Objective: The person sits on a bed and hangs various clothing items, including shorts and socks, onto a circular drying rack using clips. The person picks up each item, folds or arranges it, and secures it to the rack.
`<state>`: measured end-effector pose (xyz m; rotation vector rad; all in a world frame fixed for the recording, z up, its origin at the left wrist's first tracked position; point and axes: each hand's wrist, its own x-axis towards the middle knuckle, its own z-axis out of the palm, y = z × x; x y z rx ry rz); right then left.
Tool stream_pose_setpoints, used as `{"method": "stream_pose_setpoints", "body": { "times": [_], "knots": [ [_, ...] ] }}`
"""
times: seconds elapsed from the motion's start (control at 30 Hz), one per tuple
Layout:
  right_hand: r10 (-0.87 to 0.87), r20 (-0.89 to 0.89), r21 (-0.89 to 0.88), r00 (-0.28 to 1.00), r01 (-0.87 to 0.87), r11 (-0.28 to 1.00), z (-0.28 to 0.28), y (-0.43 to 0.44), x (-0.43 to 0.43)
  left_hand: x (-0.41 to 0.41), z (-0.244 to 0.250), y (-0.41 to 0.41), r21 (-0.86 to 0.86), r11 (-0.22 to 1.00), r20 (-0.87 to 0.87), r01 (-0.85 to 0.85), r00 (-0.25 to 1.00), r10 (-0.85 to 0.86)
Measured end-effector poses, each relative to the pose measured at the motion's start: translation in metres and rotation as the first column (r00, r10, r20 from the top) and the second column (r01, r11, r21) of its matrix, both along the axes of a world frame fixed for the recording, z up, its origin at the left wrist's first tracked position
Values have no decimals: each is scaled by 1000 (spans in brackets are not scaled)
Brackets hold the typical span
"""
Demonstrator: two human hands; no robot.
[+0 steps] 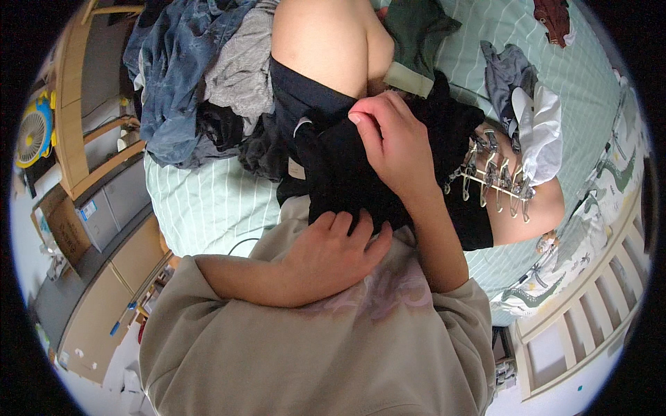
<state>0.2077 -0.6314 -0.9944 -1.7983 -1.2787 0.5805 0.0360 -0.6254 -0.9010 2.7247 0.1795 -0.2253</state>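
A black garment (338, 171) with a white label lies across my lap, over dark shorts. My left hand (346, 242) rests palm down on its near edge, against my beige shirt, fingers bent and apart. Farther out, my right hand (387, 132) has its thumb and forefinger together at the garment's far edge; the other fingers curl out of sight. Just beyond the right hand is a dark green garment (424, 36) with a pale band. To its right, a clip hanger (491, 182) with several metal clips lies over my leg.
Blue denim clothing (171, 78) and a grey garment (242, 67) are heaped at the left of a striped green bed sheet (208, 203). White cloth (543, 130), a dark grey garment (507, 78) and a maroon one (554, 23) lie right. A slatted bed rail (583, 333) borders the right side.
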Motion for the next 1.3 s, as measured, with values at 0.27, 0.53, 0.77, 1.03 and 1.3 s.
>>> {"method": "stream_pose_setpoints", "body": {
  "times": [0.27, 0.53, 0.77, 1.03, 1.3],
  "knots": [
    [343, -151, 45, 927, -340, 939, 21, -31, -11, -2, -3, -2, -40, 999, -28, 37, 999, -38],
    [555, -115, -40, 824, -562, 826, 19, -34, -12, 10, -1, 7, 5, 978, -2, 208, 978, -208],
    [648, 123, -81, 751, -644, 761, 9, -37, -28, 8, -5, 9, -17, 948, -55, 318, 946, -318],
    [567, 48, -199, 823, -548, 812, 14, -29, -29, 6, -10, 19, -127, 933, -57, 336, 937, -345],
    [-59, -156, -141, 986, 37, 989, 34, -34, 32, 17, -22, 45, -222, 908, -100, 356, 918, -384]
  ]
}}
